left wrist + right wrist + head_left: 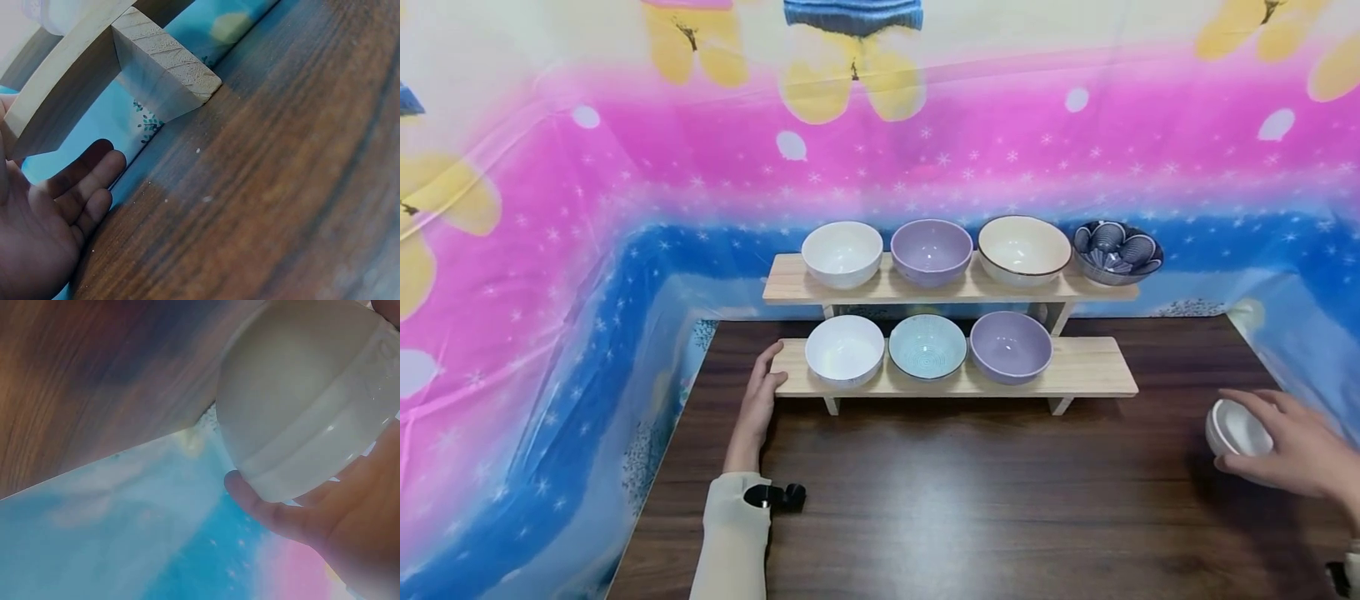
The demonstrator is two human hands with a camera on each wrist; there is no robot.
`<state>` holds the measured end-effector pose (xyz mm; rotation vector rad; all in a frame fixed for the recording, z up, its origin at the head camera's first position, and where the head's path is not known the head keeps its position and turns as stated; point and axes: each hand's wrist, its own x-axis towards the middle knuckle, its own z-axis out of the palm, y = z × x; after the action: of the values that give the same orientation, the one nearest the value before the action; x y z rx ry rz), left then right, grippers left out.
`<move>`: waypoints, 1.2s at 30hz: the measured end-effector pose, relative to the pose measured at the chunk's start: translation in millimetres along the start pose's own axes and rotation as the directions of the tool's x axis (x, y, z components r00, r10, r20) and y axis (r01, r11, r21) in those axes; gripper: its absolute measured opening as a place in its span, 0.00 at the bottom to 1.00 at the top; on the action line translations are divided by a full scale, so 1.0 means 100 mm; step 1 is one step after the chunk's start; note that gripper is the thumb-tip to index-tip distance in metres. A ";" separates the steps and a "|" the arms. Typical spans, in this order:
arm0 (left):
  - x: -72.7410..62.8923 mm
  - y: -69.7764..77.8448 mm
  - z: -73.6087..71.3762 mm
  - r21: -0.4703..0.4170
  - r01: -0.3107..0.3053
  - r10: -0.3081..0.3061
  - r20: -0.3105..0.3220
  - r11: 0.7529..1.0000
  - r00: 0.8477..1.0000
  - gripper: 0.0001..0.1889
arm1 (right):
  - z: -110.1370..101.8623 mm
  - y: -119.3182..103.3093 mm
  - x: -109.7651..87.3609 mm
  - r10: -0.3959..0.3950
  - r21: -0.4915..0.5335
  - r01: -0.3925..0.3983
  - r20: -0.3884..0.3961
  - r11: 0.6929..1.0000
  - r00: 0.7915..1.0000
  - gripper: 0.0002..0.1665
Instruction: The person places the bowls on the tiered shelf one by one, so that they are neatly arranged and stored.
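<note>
At the right of the table, my right hand (1292, 442) grips a small white bowl (1213, 429) by its rim. The bowl (287, 394) is tilted, its rounded outside facing the right wrist camera; a second band shows near the rim, and I cannot tell whether two bowls are nested. My left hand (763, 396) holds the left end of a two-tier wooden rack's lower board (1090, 367), thumb near the front corner. Seen from the left wrist, several fingers (94, 187) extend below the board. On that board stand a white bowl (845, 350), a light-blue bowl (927, 346) and a purple bowl (1011, 346).
The upper board (786, 279) carries another white bowl (842, 254), a purple bowl (931, 250), a cream bowl (1024, 248) with a dark rim, and a dark patterned bowl (1105, 275) containing several small dark patterned pieces. A printed cloth (925, 158) hangs behind the brown table (925, 500).
</note>
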<state>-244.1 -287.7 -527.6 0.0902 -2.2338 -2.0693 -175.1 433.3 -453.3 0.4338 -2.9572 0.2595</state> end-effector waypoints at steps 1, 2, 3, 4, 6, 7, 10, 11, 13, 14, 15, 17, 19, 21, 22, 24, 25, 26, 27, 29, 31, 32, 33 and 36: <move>0.01 0.00 0.01 0.000 -0.001 0.001 0.000 1.000 1.000 0.33 | -0.01 -0.01 0.01 0.005 0.000 -0.005 0.009 1.000 1.000 0.63; 0.01 0.00 0.01 -0.002 0.001 -0.001 -0.005 1.000 1.000 0.33 | -0.01 -0.02 0.01 0.010 -0.001 -0.010 0.014 1.000 1.000 0.62; 0.02 0.00 0.01 -0.002 0.002 -0.002 -0.011 1.000 1.000 0.33 | -0.02 -0.03 0.02 0.015 -0.005 -0.015 0.023 1.000 1.000 0.62; 0.02 -0.01 0.01 -0.005 0.004 -0.004 -0.016 1.000 1.000 0.33 | -0.02 -0.04 0.03 0.022 -0.008 -0.022 0.032 1.000 0.999 0.61; 0.02 -0.02 0.01 -0.004 0.007 -0.007 -0.021 1.000 1.000 0.33 | -0.03 -0.06 0.04 0.037 -0.011 -0.037 0.055 0.999 0.998 0.61; 0.02 -0.02 0.01 -0.003 0.007 -0.008 -0.023 1.000 1.000 0.33 | -0.04 -0.07 0.04 0.046 -0.012 -0.045 0.072 0.999 0.996 0.61; 0.01 -0.03 0.01 0.000 0.003 -0.003 -0.017 1.000 1.000 0.33 | -0.05 -0.09 0.07 0.058 -0.020 -0.057 0.101 0.998 0.993 0.61; 0.01 -0.03 0.01 0.002 0.004 -0.003 -0.015 1.000 1.000 0.33 | -0.05 -0.10 0.09 0.054 -0.019 -0.053 0.105 0.998 0.993 0.61; 0.01 -0.03 0.01 -0.003 -0.002 0.002 -0.010 1.000 1.000 0.33 | -0.07 -0.12 0.13 0.041 -0.010 -0.040 0.110 0.999 0.993 0.60; 0.00 -0.03 0.01 -0.004 -0.003 0.003 -0.007 1.000 1.000 0.32 | -0.07 -0.13 0.15 0.029 -0.003 -0.029 0.100 1.000 0.995 0.59; 0.00 -0.03 0.01 -0.006 -0.004 0.004 -0.005 1.000 1.000 0.32 | -0.08 -0.14 0.18 0.021 0.002 -0.022 0.098 1.000 0.995 0.59; 0.00 -0.03 0.01 -0.010 -0.006 0.006 -0.004 1.000 1.000 0.32 | -0.09 -0.17 0.22 0.007 0.013 -0.008 0.091 1.000 0.996 0.59; 0.00 -0.02 0.01 -0.007 -0.002 0.002 -0.006 1.000 1.000 0.33 | -0.12 -0.21 0.26 -0.001 0.020 0.000 0.083 1.000 0.997 0.59; 0.01 -0.01 0.02 -0.006 0.002 -0.002 -0.008 1.000 1.000 0.33 | -0.15 -0.24 0.29 -0.014 0.032 0.011 0.077 0.999 0.997 0.59; 0.01 -0.01 0.02 -0.006 0.002 -0.002 -0.008 1.000 1.000 0.33 | -0.17 -0.25 0.32 -0.022 0.038 0.019 0.074 0.999 0.997 0.59; 0.01 -0.01 0.02 -0.004 0.003 -0.003 -0.012 1.000 1.000 0.33 | -0.21 -0.29 0.36 -0.037 0.050 0.034 0.069 0.998 0.997 0.59; 0.01 0.00 0.02 -0.005 0.000 0.000 -0.013 1.000 1.000 0.33 | -0.23 -0.30 0.39 -0.048 0.055 0.044 0.068 0.997 0.997 0.58; 0.01 0.00 0.02 -0.007 0.000 0.000 -0.016 1.000 1.000 0.33 | -0.25 -0.32 0.42 -0.053 0.060 0.048 0.070 0.997 0.996 0.58; 0.01 0.00 0.02 -0.008 -0.001 0.001 -0.019 1.000 1.000 0.32 | -0.27 -0.33 0.45 -0.055 0.063 0.050 0.078 0.997 0.995 0.58; 0.01 0.00 0.01 -0.010 -0.006 0.005 -0.020 1.000 1.000 0.32 | -0.31 -0.36 0.51 -0.070 0.076 0.064 0.080 0.995 0.994 0.58; 0.00 0.01 0.01 -0.009 -0.006 0.006 -0.020 1.000 1.000 0.32 | -0.35 -0.38 0.56 -0.084 0.090 0.077 0.074 0.993 0.994 0.57; 0.00 0.01 0.01 -0.009 -0.006 0.006 -0.020 1.000 1.000 0.32 | -0.37 -0.39 0.58 -0.091 0.094 0.084 0.070 0.992 0.993 0.57; 0.01 0.00 0.01 -0.006 -0.004 0.004 -0.017 1.000 1.000 0.32 | -0.39 -0.39 0.60 -0.098 0.095 0.091 0.064 0.991 0.993 0.56; 0.00 0.00 0.00 -0.002 0.003 -0.003 -0.018 1.000 1.000 0.33 | -0.43 -0.41 0.65 -0.124 0.084 0.120 0.039 0.989 0.992 0.56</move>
<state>-244.5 -287.4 -527.2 0.1111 -2.2228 -2.0641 -220.0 385.1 -394.3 0.6361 -2.9562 0.3623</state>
